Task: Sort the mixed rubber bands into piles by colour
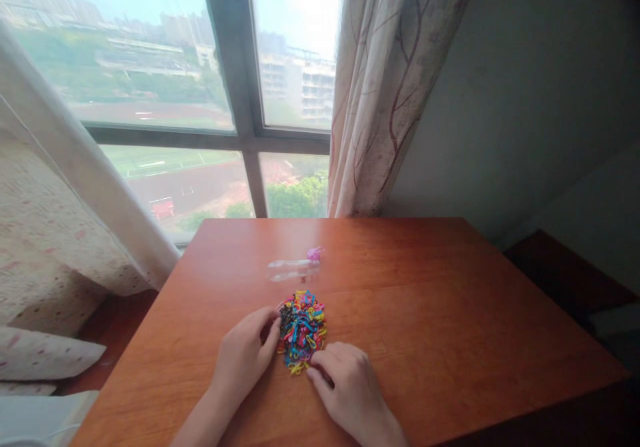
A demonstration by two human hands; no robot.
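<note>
A heap of small elastic hair ties [303,330] in yellow, blue, pink, red and black lies on the brown wooden table. At its left edge, my left hand [250,343] has thumb and forefinger curled close together against the black ties. My right hand [347,383] rests at the lower right of the heap, its fingers bent and its thumb near the forefinger beside a few yellow and purple ties. Whatever is between the fingertips of either hand is too small to make out. Behind the heap lies a clear plastic container [293,270] with a purple piece [315,253] at its right end.
The wooden table [425,300] reaches back to a window [245,100] with a grey frame. Patterned curtains [380,87] hang on both sides of it. A white surface with a cable [45,420] stands at the lower left, beside the table.
</note>
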